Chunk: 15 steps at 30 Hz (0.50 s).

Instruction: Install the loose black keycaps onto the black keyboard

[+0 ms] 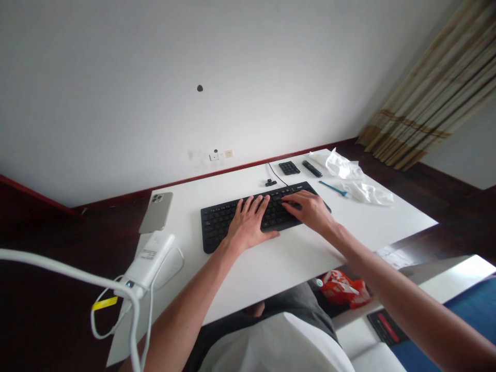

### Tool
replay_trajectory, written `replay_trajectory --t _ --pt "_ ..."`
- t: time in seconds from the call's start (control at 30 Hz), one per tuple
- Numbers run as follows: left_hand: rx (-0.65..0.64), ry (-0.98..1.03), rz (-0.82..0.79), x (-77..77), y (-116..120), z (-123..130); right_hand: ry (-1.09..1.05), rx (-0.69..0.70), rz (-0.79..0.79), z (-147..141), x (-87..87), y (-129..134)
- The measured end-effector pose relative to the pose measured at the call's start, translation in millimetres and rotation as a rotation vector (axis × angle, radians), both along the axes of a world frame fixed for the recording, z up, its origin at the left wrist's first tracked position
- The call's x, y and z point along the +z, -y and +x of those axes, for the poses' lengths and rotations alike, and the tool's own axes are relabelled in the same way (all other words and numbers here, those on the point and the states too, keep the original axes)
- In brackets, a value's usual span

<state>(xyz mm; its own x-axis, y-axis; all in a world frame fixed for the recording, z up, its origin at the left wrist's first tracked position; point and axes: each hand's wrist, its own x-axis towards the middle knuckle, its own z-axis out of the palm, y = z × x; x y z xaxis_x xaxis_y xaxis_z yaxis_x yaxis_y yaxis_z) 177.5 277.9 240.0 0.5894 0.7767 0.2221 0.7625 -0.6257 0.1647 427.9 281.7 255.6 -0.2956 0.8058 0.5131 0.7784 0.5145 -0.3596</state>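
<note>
A black keyboard (213, 232) lies at a slant across the white table. My left hand (248, 222) rests spread over its middle, fingertips on the keys and thumb stretched out past the near edge. Further right, my right hand (308, 206) is over the keys with its fingers curled in and thumb and index finger close together; anything between them is too small to make out. Behind the keyboard are a few loose black keycaps (270, 182) and a block of black keys (289, 168). A blue slim tool (332, 188) lies right of the keyboard.
A phone (157, 212) and a white power bank (149, 258) with looped white cable (54, 266) are on the left. Back right are a black cylinder (312, 169) and clear plastic bags (344, 168). A red bag (343, 289) sits below the table's front edge.
</note>
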Motion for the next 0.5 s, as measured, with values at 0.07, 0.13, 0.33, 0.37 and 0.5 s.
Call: replay_trajectory --t 0.07,0.13,0.33,0.37,0.5 --pt "-0.003 -0.009 -0.003 0.4 -0.4 -0.2 -0.058 -0.082 0.032 20.6 1.8 -4.9" --pt "-0.009 -0.023 -0.008 1.1 -0.4 -0.3 -0.086 -0.149 0.059 44.7 -2.1 -11.5" --pt "-0.009 -0.037 -0.015 3.0 -1.2 0.8 -0.142 -0.181 0.064 84.9 -24.5 -19.4" --pt "-0.011 -0.041 -0.014 2.9 -1.6 1.0 -0.138 -0.171 0.049 84.8 -26.1 -19.2" --pt "-0.026 -0.050 0.012 2.1 -2.9 2.0 -0.124 -0.166 0.009 80.4 -26.4 -20.0"
